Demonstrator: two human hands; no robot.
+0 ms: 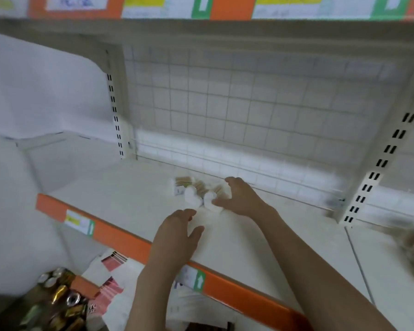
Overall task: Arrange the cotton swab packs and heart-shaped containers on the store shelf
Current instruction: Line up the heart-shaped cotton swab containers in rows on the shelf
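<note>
Lying in a small cluster mid-shelf [134, 187], near the wire-grid back [225, 103]: swab packs [184, 181] and white hearts [192, 197]. Reaching in with fingers spread, right hand [242, 199] touching a heart, left hand [177, 232] gripping nothing. Running along the front, an orange edge [120, 237] with price tags [78, 222]; sitting blurred below, assorted goods [62, 299].

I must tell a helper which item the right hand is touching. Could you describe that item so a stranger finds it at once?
Start at the white shelf with the orange front edge and go toward the wire grid back. A small cluster of cotton swab packs lies there. The item is the white heart-shaped container at the cluster's right front, against the right hand; its twin stands free to the left.
</note>
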